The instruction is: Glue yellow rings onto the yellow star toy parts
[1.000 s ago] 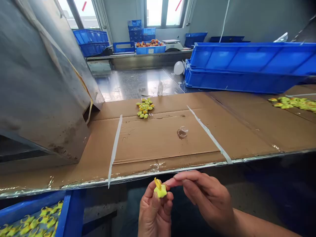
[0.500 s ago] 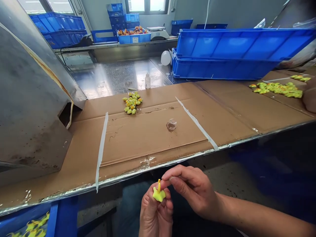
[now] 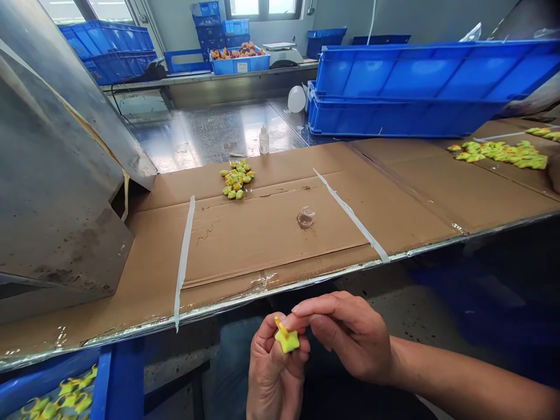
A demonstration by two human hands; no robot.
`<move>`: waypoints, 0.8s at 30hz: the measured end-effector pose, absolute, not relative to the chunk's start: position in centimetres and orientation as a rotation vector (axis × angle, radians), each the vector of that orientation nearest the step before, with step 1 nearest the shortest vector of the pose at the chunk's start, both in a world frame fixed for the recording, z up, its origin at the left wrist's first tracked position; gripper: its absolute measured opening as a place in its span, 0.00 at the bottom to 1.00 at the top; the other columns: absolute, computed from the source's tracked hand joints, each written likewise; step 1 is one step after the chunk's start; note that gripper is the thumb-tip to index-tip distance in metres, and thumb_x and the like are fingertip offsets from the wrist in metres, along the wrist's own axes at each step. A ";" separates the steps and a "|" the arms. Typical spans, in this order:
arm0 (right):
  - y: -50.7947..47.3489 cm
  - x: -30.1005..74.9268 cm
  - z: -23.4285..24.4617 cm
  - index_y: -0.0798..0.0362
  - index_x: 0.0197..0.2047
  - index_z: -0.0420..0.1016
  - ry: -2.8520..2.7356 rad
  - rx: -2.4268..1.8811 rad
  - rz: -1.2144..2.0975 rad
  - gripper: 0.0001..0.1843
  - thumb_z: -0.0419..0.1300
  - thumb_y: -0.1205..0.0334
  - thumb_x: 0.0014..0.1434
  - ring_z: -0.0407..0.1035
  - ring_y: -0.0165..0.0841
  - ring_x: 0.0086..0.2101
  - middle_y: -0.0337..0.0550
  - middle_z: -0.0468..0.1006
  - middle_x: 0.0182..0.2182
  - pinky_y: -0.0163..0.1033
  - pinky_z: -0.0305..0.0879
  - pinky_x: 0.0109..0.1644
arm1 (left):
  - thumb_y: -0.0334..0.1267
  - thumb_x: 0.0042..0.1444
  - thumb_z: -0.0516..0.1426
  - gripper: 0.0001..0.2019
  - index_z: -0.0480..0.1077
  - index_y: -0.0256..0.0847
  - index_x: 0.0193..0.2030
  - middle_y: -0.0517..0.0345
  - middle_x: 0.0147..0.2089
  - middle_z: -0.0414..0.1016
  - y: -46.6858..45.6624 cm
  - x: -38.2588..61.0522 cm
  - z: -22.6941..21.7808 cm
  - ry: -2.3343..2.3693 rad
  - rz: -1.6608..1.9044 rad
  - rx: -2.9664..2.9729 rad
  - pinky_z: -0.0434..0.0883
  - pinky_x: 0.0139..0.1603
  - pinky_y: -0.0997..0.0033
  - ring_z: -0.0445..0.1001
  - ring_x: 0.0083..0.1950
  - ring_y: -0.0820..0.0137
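Observation:
In front of the table edge, my left hand [image 3: 276, 367] pinches a small yellow-green star-shaped piece [image 3: 287, 342] between thumb and fingers. A thin yellow-orange stem or band [image 3: 280, 324] sticks up from it. My right hand [image 3: 350, 332] is just to the right, thumb and fingers drawn together, its fingertips at the stem or left fingertips. Whether anything sits between those right fingers is hidden. On the cardboard-covered table [image 3: 245, 245] lie a pile of similar yellow-green pieces [image 3: 237, 179] and a small clear round cup [image 3: 306, 217].
A small clear bottle [image 3: 263, 141] stands behind the pile. Stacked blue crates [image 3: 406, 116] are at the right back. A blue bin [image 3: 101, 379] with yellow-green pieces is at lower left. Another person's hand [image 3: 553, 172] is at the far right near more pieces [image 3: 503, 153].
The star-shaped piece has tilted, its stem now leaning left and its flat star face showing more. My right fingers stay close beside it. The view has shifted slightly.

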State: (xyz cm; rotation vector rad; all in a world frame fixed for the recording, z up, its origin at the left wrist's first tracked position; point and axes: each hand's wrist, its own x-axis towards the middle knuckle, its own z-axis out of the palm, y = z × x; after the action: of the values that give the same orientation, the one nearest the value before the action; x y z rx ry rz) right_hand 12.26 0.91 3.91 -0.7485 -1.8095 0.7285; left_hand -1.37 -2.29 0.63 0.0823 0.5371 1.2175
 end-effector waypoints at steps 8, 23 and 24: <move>1.1 12.4 3.4 0.59 0.48 0.70 -1.808 -0.646 0.833 0.15 0.51 0.79 0.62 0.75 0.27 0.40 0.46 0.81 0.38 0.28 0.72 0.45 | 0.31 0.43 0.69 0.13 0.80 0.44 0.38 0.61 0.34 0.83 -2.5 -2.0 -1.9 0.518 1.210 0.155 0.75 0.37 0.84 0.80 0.33 0.75; 1.3 12.8 2.9 0.59 0.47 0.71 -1.833 -0.665 0.758 0.13 0.52 0.77 0.62 0.75 0.29 0.38 0.47 0.81 0.36 0.30 0.72 0.43 | 0.33 0.44 0.68 0.13 0.80 0.41 0.39 0.56 0.34 0.83 -2.3 -2.1 -2.2 0.568 1.208 0.174 0.76 0.37 0.82 0.80 0.32 0.73; 1.4 12.8 2.8 0.59 0.47 0.70 -1.849 -0.679 0.750 0.12 0.52 0.76 0.62 0.76 0.29 0.37 0.46 0.81 0.35 0.31 0.72 0.42 | 0.33 0.44 0.69 0.13 0.80 0.41 0.39 0.56 0.35 0.83 -2.3 -2.1 -2.3 0.566 1.198 0.177 0.76 0.37 0.82 0.80 0.31 0.74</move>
State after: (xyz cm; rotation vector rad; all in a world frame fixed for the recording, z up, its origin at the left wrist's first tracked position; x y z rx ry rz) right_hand 12.80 1.38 2.85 -0.6791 -1.8485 0.7497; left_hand -2.15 -2.28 -2.25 0.1769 0.5663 1.1976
